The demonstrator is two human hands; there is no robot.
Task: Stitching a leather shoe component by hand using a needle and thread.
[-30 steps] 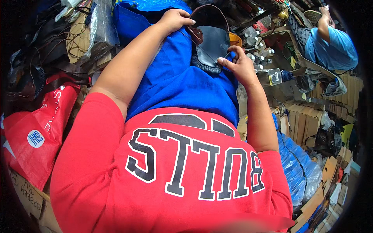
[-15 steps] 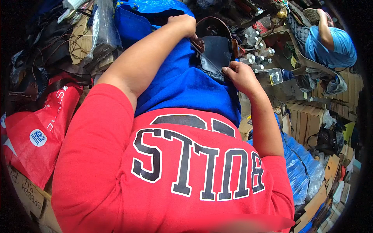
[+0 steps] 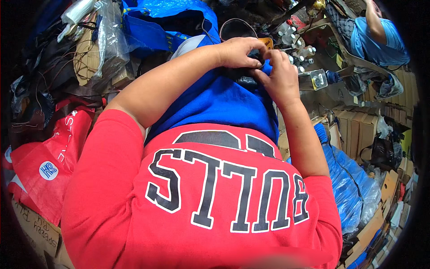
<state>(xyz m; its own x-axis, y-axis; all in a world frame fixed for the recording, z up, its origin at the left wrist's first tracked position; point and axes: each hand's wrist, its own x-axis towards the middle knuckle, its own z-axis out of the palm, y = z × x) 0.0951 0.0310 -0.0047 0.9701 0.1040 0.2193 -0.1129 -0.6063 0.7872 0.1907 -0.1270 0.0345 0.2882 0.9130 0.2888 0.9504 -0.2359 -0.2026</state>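
A dark leather shoe upper [image 3: 245, 81] rests on my lap over the blue cloth [image 3: 210, 101]. My hands and left forearm hide much of it. Its rounded brown rim stands up beyond my left hand [image 3: 242, 51], whose fingers curl down onto the leather. Close against it on the right, my right hand [image 3: 281, 77] has its fingers bent and pinched at the same spot. The fingertips of both hands nearly meet there; anything small between them is too hidden to make out.
Beyond my lap lies an open blue bag [image 3: 172, 22]. Several small bottles [image 3: 304, 51] and a clear jar [image 3: 317, 80] stand at right. A red bag [image 3: 45, 166] is at left, blue plastic wrapping [image 3: 347, 186] at lower right. A person in light blue [image 3: 380, 40] sits at far right.
My left hand has come down and right from the upper's far left edge to meet my right hand. The right hand has risen slightly, and the leather is now mostly covered.
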